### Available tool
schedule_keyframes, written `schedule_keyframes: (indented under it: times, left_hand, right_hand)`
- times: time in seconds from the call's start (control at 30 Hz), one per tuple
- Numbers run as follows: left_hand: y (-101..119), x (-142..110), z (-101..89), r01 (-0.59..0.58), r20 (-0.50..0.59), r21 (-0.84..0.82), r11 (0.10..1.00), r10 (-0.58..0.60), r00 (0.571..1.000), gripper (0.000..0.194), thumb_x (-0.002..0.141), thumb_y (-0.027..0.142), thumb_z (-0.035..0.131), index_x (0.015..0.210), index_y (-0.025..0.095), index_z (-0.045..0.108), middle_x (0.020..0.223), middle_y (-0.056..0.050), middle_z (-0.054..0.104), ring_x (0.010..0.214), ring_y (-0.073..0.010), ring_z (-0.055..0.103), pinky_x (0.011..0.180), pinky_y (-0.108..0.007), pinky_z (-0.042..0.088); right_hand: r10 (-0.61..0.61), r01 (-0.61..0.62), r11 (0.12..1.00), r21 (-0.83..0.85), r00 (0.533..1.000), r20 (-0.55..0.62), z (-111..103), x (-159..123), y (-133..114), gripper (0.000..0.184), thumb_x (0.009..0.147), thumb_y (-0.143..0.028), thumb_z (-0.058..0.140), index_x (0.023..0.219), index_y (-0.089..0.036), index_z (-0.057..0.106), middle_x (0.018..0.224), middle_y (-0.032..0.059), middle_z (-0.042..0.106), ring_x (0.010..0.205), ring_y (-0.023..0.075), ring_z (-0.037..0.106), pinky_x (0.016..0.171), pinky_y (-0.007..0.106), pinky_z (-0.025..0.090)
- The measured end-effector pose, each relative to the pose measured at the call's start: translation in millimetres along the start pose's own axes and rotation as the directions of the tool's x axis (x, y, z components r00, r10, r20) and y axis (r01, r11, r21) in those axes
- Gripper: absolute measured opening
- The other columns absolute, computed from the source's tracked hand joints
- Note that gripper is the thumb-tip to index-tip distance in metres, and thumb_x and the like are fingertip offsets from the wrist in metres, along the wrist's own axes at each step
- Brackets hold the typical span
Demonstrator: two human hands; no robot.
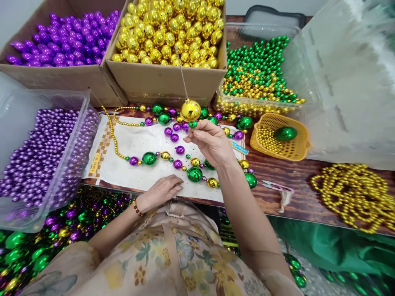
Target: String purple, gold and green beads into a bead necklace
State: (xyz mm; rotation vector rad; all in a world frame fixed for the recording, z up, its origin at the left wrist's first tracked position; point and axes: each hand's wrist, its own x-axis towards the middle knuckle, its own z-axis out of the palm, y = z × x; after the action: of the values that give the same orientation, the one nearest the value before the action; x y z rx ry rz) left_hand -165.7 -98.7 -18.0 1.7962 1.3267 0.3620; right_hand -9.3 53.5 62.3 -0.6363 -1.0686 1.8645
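Observation:
My right hand (212,142) is raised over the white cloth (135,144), its fingers pinched on a thin needle (182,78) that points up and away. A large gold bead (190,110) and a small green bead (193,123) sit on the needle just above the fingertips. My left hand (162,190) rests at the near edge of the cloth with its fingers curled together; what it holds is hidden. A strung strand of purple, green and gold beads (160,156) loops across the cloth beneath both hands.
Cardboard boxes of purple beads (61,39) and gold beads (169,31) stand at the back. A clear tub of small purple beads (40,156) sits at left, a green and gold bead tray (259,78) and a yellow basket (279,137) at right. Snips (276,187) lie near gold strands (354,195).

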Motion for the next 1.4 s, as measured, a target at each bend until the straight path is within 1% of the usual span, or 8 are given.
schedule_keyframes:
  times: [0.4, 0.53, 0.67, 0.83, 1.0, 1.2, 1.3, 1.4]
  left_hand:
    - [4.9, 3.0, -3.1, -0.041, -0.043, -0.05, 0.998, 0.039, 0.998, 0.028, 0.102, 0.033, 0.046, 0.116, 0.019, 0.066, 0.11, -0.009, 0.071, 0.103, -0.0217, 0.066, 0.091, -0.034, 0.05]
    - [13.9, 6.9, -11.3, -0.047, -0.238, -0.257, 0.965, -0.016, 0.971, 0.029, 0.099, 0.037, 0.054, 0.116, 0.019, 0.069, 0.109, -0.008, 0.073, 0.095, -0.0199, 0.07, 0.087, -0.032, 0.054]
    - [28.7, 17.5, -33.1, -0.091, -0.463, -0.464, 0.881, -0.154, 0.873, 0.029, 0.094, 0.039, 0.062, 0.113, 0.018, 0.07, 0.096, -0.006, 0.075, 0.083, -0.0163, 0.072, 0.08, -0.029, 0.057]
    - [41.6, 27.5, -44.6, -0.123, -0.499, -0.503, 0.856, -0.171, 0.849, 0.028, 0.092, 0.039, 0.065, 0.108, 0.017, 0.071, 0.083, -0.002, 0.073, 0.071, -0.0126, 0.068, 0.072, -0.025, 0.056]
    - [35.0, 11.9, -13.7, -0.014, -0.349, -0.477, 0.879, -0.175, 0.921, 0.029, 0.093, 0.04, 0.061, 0.106, 0.016, 0.072, 0.07, 0.0, 0.066, 0.067, -0.0122, 0.063, 0.068, -0.024, 0.053]
    - [52.7, 4.0, 8.2, 0.014, 0.112, -0.271, 0.963, 0.017, 0.994, 0.035, 0.099, 0.042, 0.052, 0.115, 0.017, 0.07, 0.082, -0.003, 0.072, 0.075, -0.0152, 0.066, 0.073, -0.026, 0.052]
    - [78.9, 19.6, 16.5, -0.204, 0.338, -0.159, 0.966, 0.248, 0.908, 0.037, 0.102, 0.037, 0.046, 0.128, 0.02, 0.065, 0.121, -0.01, 0.071, 0.109, -0.0217, 0.067, 0.099, -0.034, 0.05]
    - [109.2, 37.6, 31.5, -0.378, 0.559, -0.217, 0.9, 0.432, 0.708, 0.039, 0.102, 0.033, 0.043, 0.135, 0.022, 0.062, 0.132, -0.01, 0.067, 0.122, -0.0232, 0.063, 0.108, -0.035, 0.048]
  right_hand:
    - [-0.192, 0.177, 0.974, -0.141, 0.976, -0.099, -20.1, -12.8, -49.5, 0.027, 0.071, -0.037, 0.085, 0.081, -0.024, 0.063, 0.078, -0.0045, 0.063, 0.074, 0.0112, 0.065, 0.077, 0.031, 0.059]
    - [-0.164, 0.151, 0.983, -0.105, 0.979, -0.119, -21.2, -20.5, -31.8, 0.028, 0.069, -0.039, 0.085, 0.08, -0.023, 0.064, 0.074, -0.0046, 0.065, 0.069, 0.0108, 0.064, 0.075, 0.03, 0.059]
    - [-0.079, 0.075, 0.997, -0.024, 0.978, -0.192, -23.5, -32.0, 5.0, 0.026, 0.069, -0.041, 0.083, 0.079, -0.023, 0.066, 0.072, -0.0047, 0.067, 0.064, 0.0094, 0.065, 0.068, 0.026, 0.057]
    - [-0.046, 0.05, 0.999, 0.006, 0.951, -0.306, -36.8, -46.4, 22.8, 0.024, 0.068, -0.038, 0.082, 0.079, -0.022, 0.067, 0.071, -0.0039, 0.068, 0.062, 0.0094, 0.066, 0.058, 0.021, 0.052]
    - [-0.111, 0.086, 0.993, -0.083, 0.914, -0.39, -71.7, -60.4, 4.2, 0.021, 0.07, -0.035, 0.081, 0.079, -0.022, 0.067, 0.074, -0.0036, 0.069, 0.063, 0.009, 0.066, 0.055, 0.02, 0.051]
    - [-0.169, 0.088, 0.974, -0.211, 0.9, -0.402, -108.6, -65.7, -30.0, 0.018, 0.07, -0.029, 0.081, 0.078, -0.021, 0.068, 0.074, -0.0027, 0.069, 0.065, 0.0098, 0.067, 0.063, 0.024, 0.055]
    - [-0.2, 0.113, 0.963, -0.244, 0.908, -0.368, -116.9, -59.3, -49.1, 0.02, 0.067, -0.028, 0.083, 0.077, -0.022, 0.067, 0.072, -0.0041, 0.067, 0.065, 0.0101, 0.066, 0.068, 0.026, 0.058]
    - [-0.219, 0.128, 0.957, -0.261, 0.908, -0.357, -118.0, -53.3, -65.4, 0.021, 0.068, -0.028, 0.084, 0.076, -0.022, 0.066, 0.073, -0.0045, 0.065, 0.065, 0.0099, 0.065, 0.068, 0.026, 0.058]
